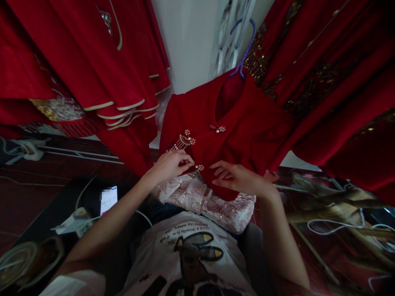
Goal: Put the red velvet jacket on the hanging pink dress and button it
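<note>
A red jacket [197, 111] hangs from a purple hanger [247, 49], its lower part draped over a shiny pale quilted cloth [191, 195] on my lap. My left hand [175, 164] pinches at the left end of a beaded fastener [200, 167] on the jacket's front. Opposite it, my right hand [231, 174] rests over the red fabric with its fingers loosely stretched out and apart. Just above my left hand is a fan-shaped beaded ornament [184, 141] with hanging strands. Near the neckline sits another beaded fastener [218, 129].
Red garments [129, 53] with pale trim hang at the left, and red garments with gold decoration [327, 82] at the right. On a dark surface at my left lie a lit phone [109, 200] and a white power strip [82, 222]. Cables [333, 227] trail at the right.
</note>
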### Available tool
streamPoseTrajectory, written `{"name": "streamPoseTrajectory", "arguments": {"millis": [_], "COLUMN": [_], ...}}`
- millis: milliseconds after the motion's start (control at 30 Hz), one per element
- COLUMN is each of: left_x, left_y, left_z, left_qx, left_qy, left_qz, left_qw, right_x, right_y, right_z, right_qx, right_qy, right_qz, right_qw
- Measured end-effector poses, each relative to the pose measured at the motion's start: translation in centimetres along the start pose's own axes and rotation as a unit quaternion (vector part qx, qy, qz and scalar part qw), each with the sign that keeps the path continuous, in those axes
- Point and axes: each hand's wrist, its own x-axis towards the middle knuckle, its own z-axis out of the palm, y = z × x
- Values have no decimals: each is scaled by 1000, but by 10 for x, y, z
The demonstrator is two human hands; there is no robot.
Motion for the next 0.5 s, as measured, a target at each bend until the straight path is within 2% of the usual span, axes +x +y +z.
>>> {"name": "streamPoseTrajectory", "arguments": {"millis": [67,167,267,500], "left_x": [-2,-2,0,2], "left_y": [8,12,7,0], "left_z": [1,4,12,29], "left_qx": [87,119,121,142], "left_qy": [-3,-18,-25,-10], "left_qz": [9,16,34,40], "left_qw": [996,993,992,989], "right_x": [3,9,15,37], "right_y": [3,15,24,25], "right_z": [5,12,15,23], "right_qx": [-1,-6,-4,11], "right_qy": [-26,-33,-6,84], "right_qz": [5,22,19,-21], "right_qw": [1000,999,1000,996]}}
